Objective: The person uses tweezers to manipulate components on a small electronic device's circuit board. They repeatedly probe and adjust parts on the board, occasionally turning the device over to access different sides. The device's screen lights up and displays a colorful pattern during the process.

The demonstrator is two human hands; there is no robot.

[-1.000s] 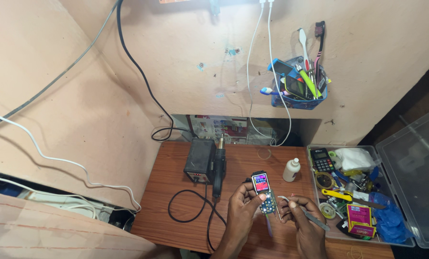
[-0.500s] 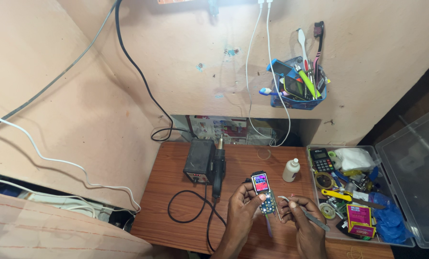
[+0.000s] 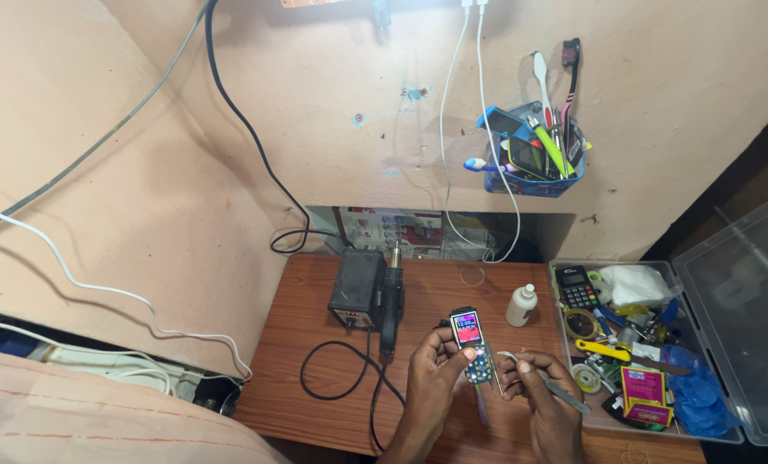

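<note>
Left hand [image 3: 431,378]: grip pinching small phone [image 3: 471,345], lit screen up.
Right hand [image 3: 545,391]: grip pinching thin tweezers [image 3: 564,393].
Pink packet [image 3: 643,397]: in clear box [image 3: 745,283], right of the wooden tabletop [image 3: 315,301].

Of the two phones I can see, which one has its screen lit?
The phone in the left hand: its screen glows in colour. The black keypad phone in the box is dark.

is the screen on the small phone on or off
On: the small phone in the left hand shows a lit, coloured screen.
</note>
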